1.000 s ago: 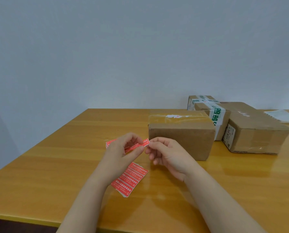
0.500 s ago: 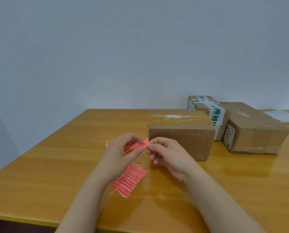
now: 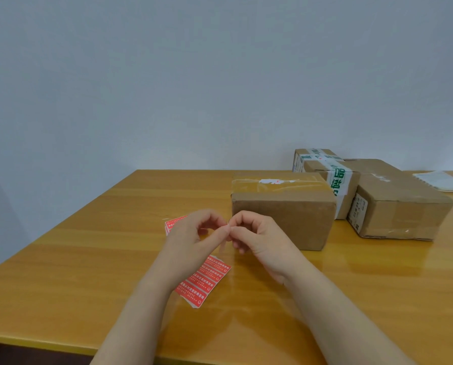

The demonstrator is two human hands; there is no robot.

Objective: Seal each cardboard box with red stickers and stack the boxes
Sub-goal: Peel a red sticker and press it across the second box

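Note:
My left hand (image 3: 191, 241) and my right hand (image 3: 259, 238) meet fingertip to fingertip above the table, pinching a red sticker strip whose end (image 3: 171, 223) pokes out left of my left hand; most of the strip is hidden by the fingers. A pale edge hangs down between the two hands. A sheet of red stickers (image 3: 204, 280) lies flat on the wooden table (image 3: 75, 259) under my left wrist. Just behind my hands stands a plain cardboard box (image 3: 283, 219) with clear tape on top.
Two more cardboard boxes sit at the back right: one with white and green tape (image 3: 328, 175), and a larger brown one (image 3: 399, 204) in front of it. A white paper pad (image 3: 441, 180) lies at the far right edge. A grey wall stands behind the table.
My hands have closed together over the sticker strip, so its red face, visible before, is now mostly hidden. My right fingers have moved onto its end.

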